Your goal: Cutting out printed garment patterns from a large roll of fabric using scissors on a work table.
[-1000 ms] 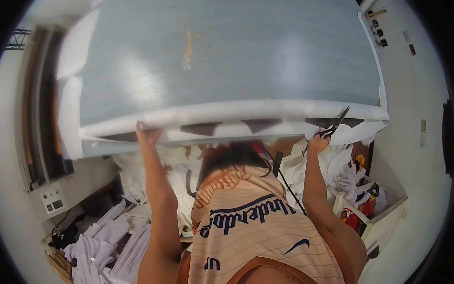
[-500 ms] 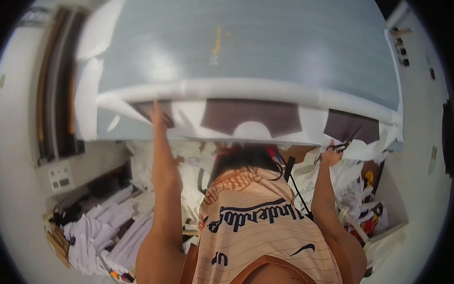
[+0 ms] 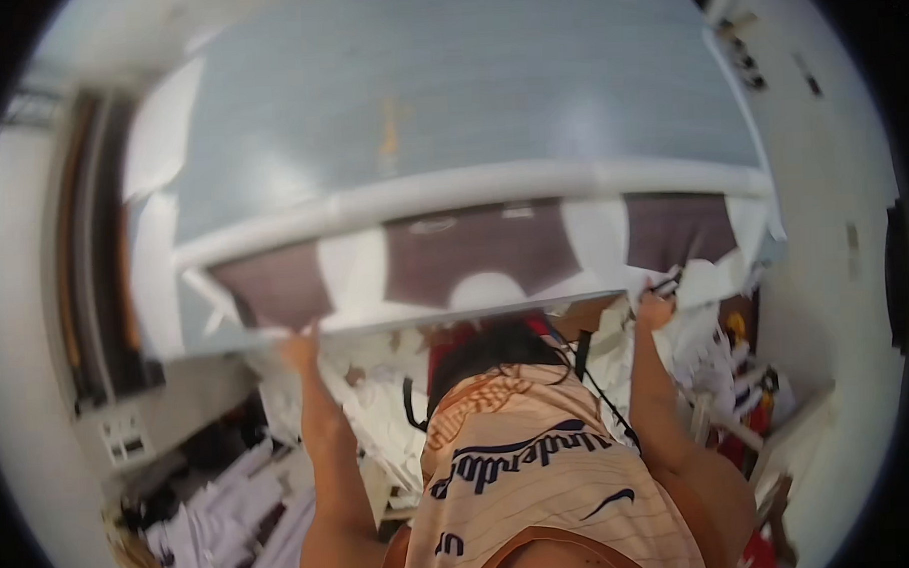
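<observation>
A white sheet (image 3: 354, 272) printed with dark brown shapes lies along the table's near edge. One dark panel (image 3: 274, 287) is at its left, a wider one (image 3: 473, 253) in the middle and another (image 3: 678, 231) at its right. The sheet's far side runs into a long white roll (image 3: 451, 184). At the near left edge, my left hand (image 3: 300, 349) is closed on the sheet's border, its fingers somewhat blurred. Below the right panel, my right hand (image 3: 657, 307) is closed round dark-handled scissors (image 3: 667, 282), by the sheet's near edge.
The grey-blue table (image 3: 468, 93) stretches away beyond the roll. White paper (image 3: 159, 144) hangs at its left side. Heaped white scraps (image 3: 378, 387) lie below the near edge. Pale cloth (image 3: 223, 532) is piled at lower left, and a wall socket panel (image 3: 126, 436) is above it.
My left hand has come from on top of the sheet back to its near edge. More of the left panel lies spread out. My right hand stays near the right panel with the scissors.
</observation>
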A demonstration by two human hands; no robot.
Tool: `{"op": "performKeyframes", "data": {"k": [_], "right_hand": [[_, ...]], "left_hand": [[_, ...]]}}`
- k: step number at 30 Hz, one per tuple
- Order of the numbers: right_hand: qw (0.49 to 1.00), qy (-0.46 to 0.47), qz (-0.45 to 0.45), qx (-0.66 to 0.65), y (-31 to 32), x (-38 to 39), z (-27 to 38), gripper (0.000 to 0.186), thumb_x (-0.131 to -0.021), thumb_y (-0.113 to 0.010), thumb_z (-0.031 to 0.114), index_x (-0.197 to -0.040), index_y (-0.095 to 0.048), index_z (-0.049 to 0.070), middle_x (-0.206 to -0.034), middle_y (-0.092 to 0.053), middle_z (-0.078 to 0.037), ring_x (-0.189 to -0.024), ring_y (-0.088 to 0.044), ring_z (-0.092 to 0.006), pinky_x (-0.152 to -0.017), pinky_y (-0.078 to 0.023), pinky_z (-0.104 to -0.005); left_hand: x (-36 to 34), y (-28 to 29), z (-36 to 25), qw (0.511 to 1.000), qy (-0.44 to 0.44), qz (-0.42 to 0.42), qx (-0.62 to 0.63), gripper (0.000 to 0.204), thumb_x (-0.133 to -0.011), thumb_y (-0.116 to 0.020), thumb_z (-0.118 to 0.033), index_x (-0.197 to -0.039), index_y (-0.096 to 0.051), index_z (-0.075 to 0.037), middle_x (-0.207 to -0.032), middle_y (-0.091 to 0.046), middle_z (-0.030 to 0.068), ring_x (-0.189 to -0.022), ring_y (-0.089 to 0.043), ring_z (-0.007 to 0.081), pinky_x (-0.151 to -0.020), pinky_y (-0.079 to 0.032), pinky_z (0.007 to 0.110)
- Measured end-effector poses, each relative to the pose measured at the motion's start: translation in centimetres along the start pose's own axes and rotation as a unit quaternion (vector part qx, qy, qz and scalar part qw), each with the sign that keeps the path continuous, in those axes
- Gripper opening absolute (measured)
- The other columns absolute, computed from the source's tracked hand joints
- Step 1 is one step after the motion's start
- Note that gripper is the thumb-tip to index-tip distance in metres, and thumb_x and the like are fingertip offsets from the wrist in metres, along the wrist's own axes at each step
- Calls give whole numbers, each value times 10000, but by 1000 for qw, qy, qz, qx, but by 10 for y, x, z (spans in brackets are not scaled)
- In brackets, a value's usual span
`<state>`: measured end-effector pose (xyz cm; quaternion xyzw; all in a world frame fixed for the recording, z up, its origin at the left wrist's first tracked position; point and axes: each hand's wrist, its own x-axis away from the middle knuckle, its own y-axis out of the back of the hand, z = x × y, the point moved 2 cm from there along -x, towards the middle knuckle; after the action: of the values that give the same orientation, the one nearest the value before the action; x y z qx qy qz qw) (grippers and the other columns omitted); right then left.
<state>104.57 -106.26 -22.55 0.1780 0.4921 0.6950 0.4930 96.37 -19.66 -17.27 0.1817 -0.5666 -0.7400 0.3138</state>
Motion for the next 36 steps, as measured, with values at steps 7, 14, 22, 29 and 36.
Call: {"op": "performKeyframes", "data": {"k": [7, 14, 22, 29, 36], "right_hand": [[997, 50, 30, -58, 39, 4, 42, 523, -723, -851, 370, -1012, -593, 19, -975, -666, -201, -929, -638, -417, -822, -490, -490], [1000, -5, 11, 14, 68, -58, 55, 536, -756, -861, 415, -956, -572, 9, -957, -685, -145, -1019, -646, -389, -961, -480, -481], [997, 23, 57, -49, 70, -107, 102, 547, -770, -852, 476, -901, -590, 14, -803, -671, -140, -766, -666, -392, -728, -512, -481], [949, 129, 193, -212, 19, -67, 201, 791, -798, -851, 341, -1416, -484, 8, -1109, -699, -193, -1003, -680, -355, -860, -532, -404], [921, 205, 162, -289, -37, -66, 266, 926, -766, -871, 358, -1427, -416, -104, -1377, -538, -314, -1294, -535, -411, -1028, -457, -429]], "left_hand": [[32, -6, -34, 994, -41, -27, 96, 952, -930, -458, -746, -1552, -348, -33, -1592, -307, 282, -1454, -295, 480, -1157, -270, 602], [74, 23, -89, 991, -10, 76, 110, 1107, -847, -486, -835, -1614, -195, -92, -1653, -140, 276, -1525, -154, 456, -1155, -206, 671], [100, 20, -125, 973, -47, 12, 226, 929, -943, -541, -668, -1563, -310, -16, -1604, -204, 344, -1485, -223, 494, -1118, -267, 663], [120, 53, -163, 991, -47, 77, 97, 807, -921, -494, -732, -1596, -276, -345, -1633, -261, 219, -1448, -286, 509, -1070, -338, 664], [129, 54, -147, 989, -50, 81, 116, 839, -894, -524, -749, -1591, -292, -343, -1627, -265, 236, -1417, -324, 541, -998, -420, 672]]}}
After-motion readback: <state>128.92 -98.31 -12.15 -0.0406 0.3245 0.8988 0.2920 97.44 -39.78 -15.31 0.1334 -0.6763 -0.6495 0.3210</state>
